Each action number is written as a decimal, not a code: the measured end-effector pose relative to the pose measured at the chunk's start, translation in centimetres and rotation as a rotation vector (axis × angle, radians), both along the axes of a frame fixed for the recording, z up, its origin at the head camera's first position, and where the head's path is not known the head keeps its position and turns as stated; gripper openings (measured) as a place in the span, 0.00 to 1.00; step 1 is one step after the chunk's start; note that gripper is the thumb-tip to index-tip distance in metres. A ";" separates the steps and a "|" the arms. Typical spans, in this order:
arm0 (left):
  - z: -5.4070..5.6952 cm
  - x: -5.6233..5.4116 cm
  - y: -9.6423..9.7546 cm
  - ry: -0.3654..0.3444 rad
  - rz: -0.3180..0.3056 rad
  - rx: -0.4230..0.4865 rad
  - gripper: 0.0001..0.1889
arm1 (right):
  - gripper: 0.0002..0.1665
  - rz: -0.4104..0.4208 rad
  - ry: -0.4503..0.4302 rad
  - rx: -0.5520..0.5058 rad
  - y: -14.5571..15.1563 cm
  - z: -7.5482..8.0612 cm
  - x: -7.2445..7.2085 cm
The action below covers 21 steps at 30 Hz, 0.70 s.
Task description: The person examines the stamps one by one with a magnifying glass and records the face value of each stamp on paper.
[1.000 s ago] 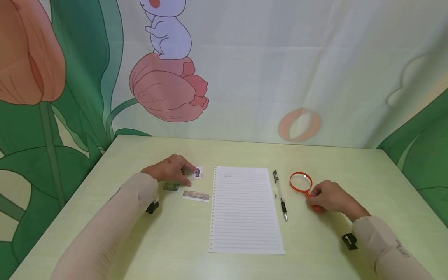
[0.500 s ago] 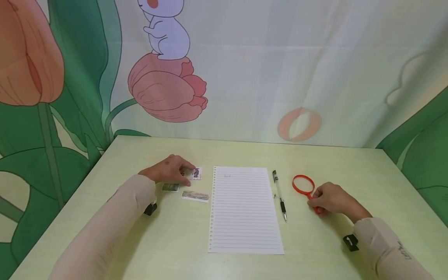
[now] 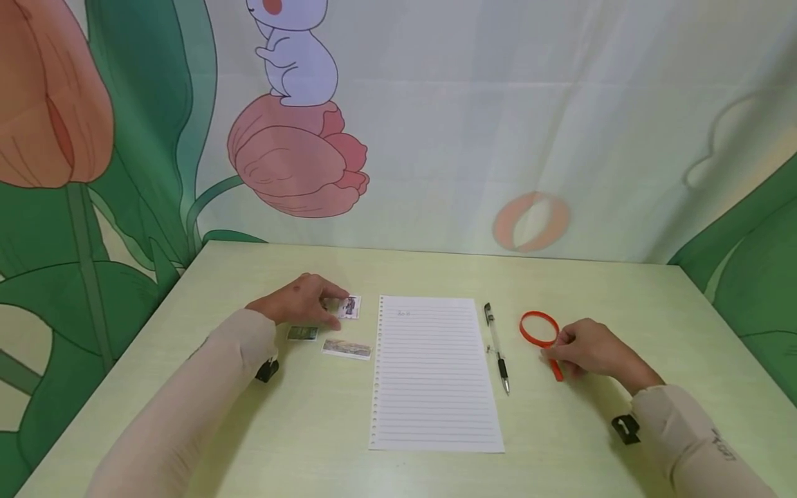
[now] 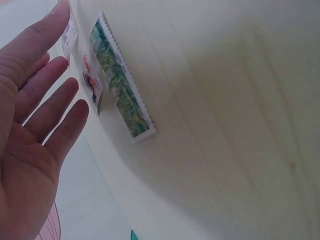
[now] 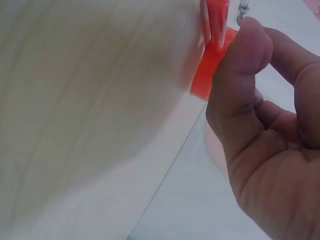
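My left hand [image 3: 305, 302] spreads over several postage stamps at the left, fingers loosely extended. A fingertip reaches the edge of the purple figure stamp [image 3: 350, 307]. The green landscape stamp [image 4: 122, 80] lies beneath the hand, beside an orange-toned stamp [image 4: 92, 80] that the hand mostly covers in the head view. Nearer the paper is a long pale scenery stamp [image 3: 346, 348]. At the right, my right hand [image 3: 588, 347] has thumb and forefinger bent close over the neck of a red magnifying glass [image 3: 521, 329]; its handle [image 5: 218, 20] shows outside the fingers, flat on the table.
Between the hands lies a punched, lined sheet of paper [image 3: 436, 380] with a little writing near its top. A black-and-clear pen [image 3: 503, 368] lies along its right side. A curtain [image 3: 436, 152] printed with flowers hangs behind the table's far edge.
The magnifying glass first shifts slightly right and toward me; then its handle end swings left, coming out from under my right fingers. My left hand stays nearly still on the stamps.
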<state>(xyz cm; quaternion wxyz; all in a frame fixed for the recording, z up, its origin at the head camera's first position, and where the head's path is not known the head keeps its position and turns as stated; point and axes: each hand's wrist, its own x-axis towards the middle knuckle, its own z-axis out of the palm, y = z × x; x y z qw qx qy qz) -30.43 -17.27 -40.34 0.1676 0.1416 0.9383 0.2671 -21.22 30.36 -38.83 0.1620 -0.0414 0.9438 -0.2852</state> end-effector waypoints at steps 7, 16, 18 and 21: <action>0.4 -0.3 0.1 -0.007 -0.006 0.012 0.34 | 0.17 0.035 0.013 -0.016 -0.9 0.0 -0.3; 0.7 -0.5 1.3 -0.006 -0.013 0.032 0.35 | 0.17 0.073 0.012 -0.081 -2.1 0.2 -0.7; 0.7 -0.5 1.6 0.000 -0.032 0.038 0.35 | 0.18 0.086 0.008 -0.085 -2.4 0.2 -0.7; 0.6 -0.6 2.1 0.009 -0.059 0.044 0.35 | 0.19 0.104 0.004 -0.090 -2.8 0.1 -0.8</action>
